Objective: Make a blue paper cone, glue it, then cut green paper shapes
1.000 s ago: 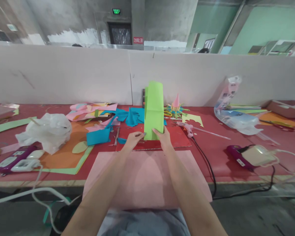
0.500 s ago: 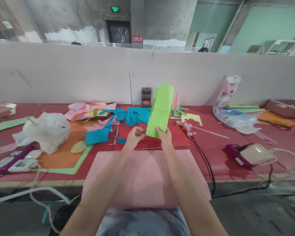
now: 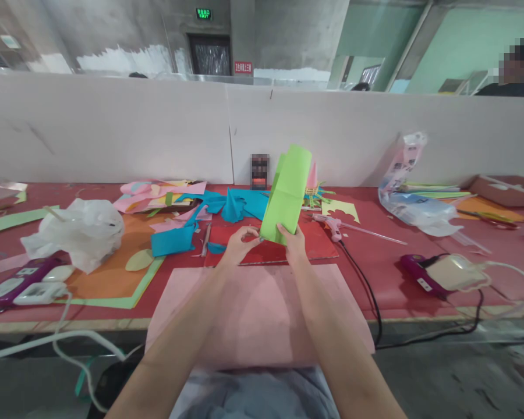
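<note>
A folded sheet of light green paper [image 3: 289,189] is held up, tilted to the right, above the red board [image 3: 318,247]. My right hand [image 3: 294,241] grips its lower edge, with the thumb on the near face. At the paper's lower left corner, my left hand [image 3: 241,244] has its fingers curled in a pinch at the edge; the exact contact is partly hidden. Pieces of blue paper [image 3: 172,240] lie to the left of my hands. Below them is a pink sheet [image 3: 262,314]. Behind the green paper stands a small pink cone [image 3: 312,176], partly covered.
A pink glue gun [image 3: 334,226] with a black cable lies to the right. Purple power strips [image 3: 423,276] sit on both sides. A crumpled white plastic bag [image 3: 81,230] rests on orange paper [image 3: 100,279]. Scissors [image 3: 491,218] lie far right. A white partition [image 3: 340,134] borders the back.
The green paper has shifted slightly right and up in my hands, leaning a little more. A person's head has come into view beyond the partition at the far right.
</note>
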The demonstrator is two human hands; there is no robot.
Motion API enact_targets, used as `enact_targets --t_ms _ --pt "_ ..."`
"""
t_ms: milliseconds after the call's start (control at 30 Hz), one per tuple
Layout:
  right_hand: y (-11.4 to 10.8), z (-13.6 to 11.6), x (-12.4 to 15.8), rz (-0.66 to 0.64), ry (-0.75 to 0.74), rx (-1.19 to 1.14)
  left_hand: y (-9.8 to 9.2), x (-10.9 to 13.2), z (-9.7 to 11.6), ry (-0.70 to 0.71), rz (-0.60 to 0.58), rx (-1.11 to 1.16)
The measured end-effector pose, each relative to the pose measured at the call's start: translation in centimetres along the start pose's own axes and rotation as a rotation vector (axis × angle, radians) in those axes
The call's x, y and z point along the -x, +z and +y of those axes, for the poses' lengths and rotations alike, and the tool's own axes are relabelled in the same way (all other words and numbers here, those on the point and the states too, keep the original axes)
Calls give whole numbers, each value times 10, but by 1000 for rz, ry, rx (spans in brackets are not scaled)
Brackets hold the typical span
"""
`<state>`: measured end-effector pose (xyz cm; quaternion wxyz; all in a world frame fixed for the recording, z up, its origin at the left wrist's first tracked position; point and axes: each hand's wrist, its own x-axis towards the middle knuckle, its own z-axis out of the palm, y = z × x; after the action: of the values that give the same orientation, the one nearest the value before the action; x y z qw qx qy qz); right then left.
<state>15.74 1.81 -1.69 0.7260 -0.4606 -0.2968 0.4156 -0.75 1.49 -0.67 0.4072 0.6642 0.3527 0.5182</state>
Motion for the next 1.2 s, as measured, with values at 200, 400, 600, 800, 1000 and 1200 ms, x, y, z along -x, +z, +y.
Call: enact_targets --t_ms 200,400,600,800,1000,1200 --pt "2 -1 1 -7 -1 -52 0 1 -1 -29 26 -110" --pt "2 0 3 -62 -22 -19 -1 2 4 -11 -2 -173" --pt "2 3 1 -55 -69 47 -3 1 0 8 11 -202" --pt "1 5 0 -41 -103 105 -3 1 -7 -10 30 -214" --pt "0 5 0 -40 -119 148 -2 1 -10 -16 0 -217" --pt "3 1 5 -65 -109 168 -2 2 -2 -71 -44 -166"
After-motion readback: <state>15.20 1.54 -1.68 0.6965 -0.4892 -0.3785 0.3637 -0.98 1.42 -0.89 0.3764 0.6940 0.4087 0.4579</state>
